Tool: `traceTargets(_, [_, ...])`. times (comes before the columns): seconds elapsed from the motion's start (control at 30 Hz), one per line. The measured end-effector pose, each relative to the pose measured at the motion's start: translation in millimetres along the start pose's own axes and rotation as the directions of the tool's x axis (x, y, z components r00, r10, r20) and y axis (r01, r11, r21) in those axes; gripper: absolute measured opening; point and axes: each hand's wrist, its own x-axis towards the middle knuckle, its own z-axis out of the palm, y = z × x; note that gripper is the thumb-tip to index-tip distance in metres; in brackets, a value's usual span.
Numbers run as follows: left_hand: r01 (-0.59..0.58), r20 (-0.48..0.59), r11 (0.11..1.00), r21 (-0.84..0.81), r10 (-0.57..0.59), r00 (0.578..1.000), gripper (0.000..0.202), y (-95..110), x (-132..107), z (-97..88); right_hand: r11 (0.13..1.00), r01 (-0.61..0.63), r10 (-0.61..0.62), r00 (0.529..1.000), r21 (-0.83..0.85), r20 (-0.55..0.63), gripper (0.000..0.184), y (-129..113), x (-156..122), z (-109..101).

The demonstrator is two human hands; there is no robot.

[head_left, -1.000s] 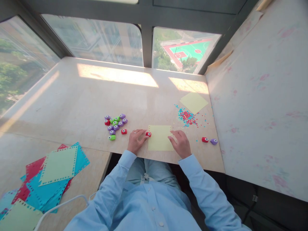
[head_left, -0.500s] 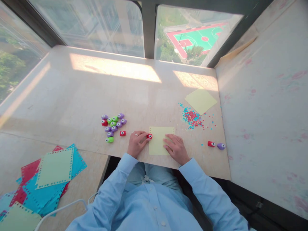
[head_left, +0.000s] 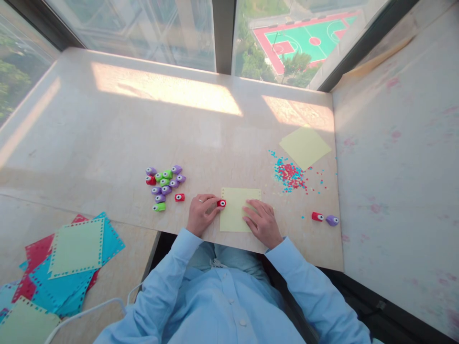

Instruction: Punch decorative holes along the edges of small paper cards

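Note:
My left hand (head_left: 202,213) grips a small red craft hole punch (head_left: 221,203), which sits at the left edge of a pale yellow sheet of paper (head_left: 233,217). Small punched holes show along the sheet's top edge and near its upper left corner. Fingers stretched out, my right hand (head_left: 261,220) lies flat on the right side of the same sheet. Another red punch (head_left: 180,197) lies to the left of my left hand, beside a group of purple, green and red punches (head_left: 165,182).
Red and blue paper dots (head_left: 289,176) are scattered at the right, below blank yellow sheets (head_left: 304,147). A red punch (head_left: 317,217) and a purple punch (head_left: 332,220) lie by the right wall. Hole-edged coloured sheets (head_left: 77,248) pile up at lower left, near a white cable (head_left: 89,310).
The camera view has shifted slightly. My left hand stays on the red punch at the sheet's left edge, and my right hand remains flat on the paper.

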Motion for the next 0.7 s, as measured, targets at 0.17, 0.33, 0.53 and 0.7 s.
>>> traceTargets(0.17, [0.017,0.013,1.000,0.006,-0.017,1.000,0.022,0.5,-0.3,-0.7,1.000,-0.003,0.003,1.000,0.012,0.001,0.027,0.1,-0.3,0.0])
traceTargets(0.33, [0.014,0.018,1.000,-0.011,-0.014,1.000,0.023,1.8,0.4,-1.7,1.000,0.021,-0.022,1.000,-0.018,-0.017,0.027,-0.3,0.1,-0.1])
traceTargets(0.53, [0.034,0.029,0.999,-0.040,-0.033,0.999,0.035,2.8,0.3,-3.6,0.997,0.067,-0.064,0.993,0.023,-0.101,0.024,0.5,0.7,0.9])
traceTargets(0.7, [0.178,0.019,0.965,-0.194,-0.177,0.984,0.042,8.5,2.7,-7.1,0.973,0.037,0.064,0.905,0.227,-0.421,0.016,4.8,-3.2,-4.0])
